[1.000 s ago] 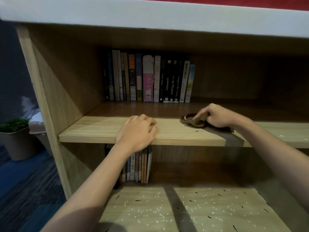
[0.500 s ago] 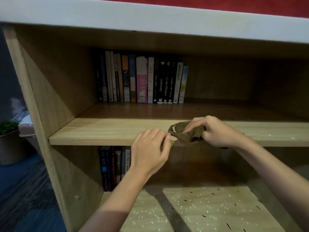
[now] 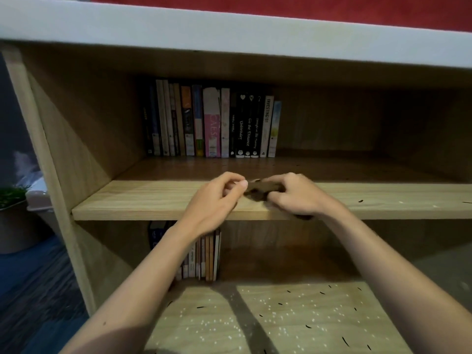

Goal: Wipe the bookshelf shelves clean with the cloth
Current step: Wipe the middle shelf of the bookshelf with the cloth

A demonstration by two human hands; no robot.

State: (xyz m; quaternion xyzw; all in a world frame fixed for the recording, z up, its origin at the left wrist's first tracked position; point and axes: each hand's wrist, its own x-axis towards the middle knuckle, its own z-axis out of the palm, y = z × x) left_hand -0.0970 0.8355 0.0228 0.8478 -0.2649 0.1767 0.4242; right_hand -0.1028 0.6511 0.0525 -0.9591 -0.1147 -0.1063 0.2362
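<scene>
Here, both hands are together over the front part of the middle shelf. Brown cloth is bunched between them, just above or on the board; contact with the wood cannot be told. Right hand grips the cloth's right end, fingers curled over it. Left hand has fingers curled, thumb and forefinger pinching the cloth's left edge. Forearms come up from the bottom corners, the left one crossing in front of the lower books. At the back of the middle shelf, a row of upright books stands left of centre, well apart from the hands. A few dark flecks lie on the same board to the right. The lower shelf is scattered with white specks and short dark flecks. A white top board runs above. A potted plant sits outside the unit, far left.
</scene>
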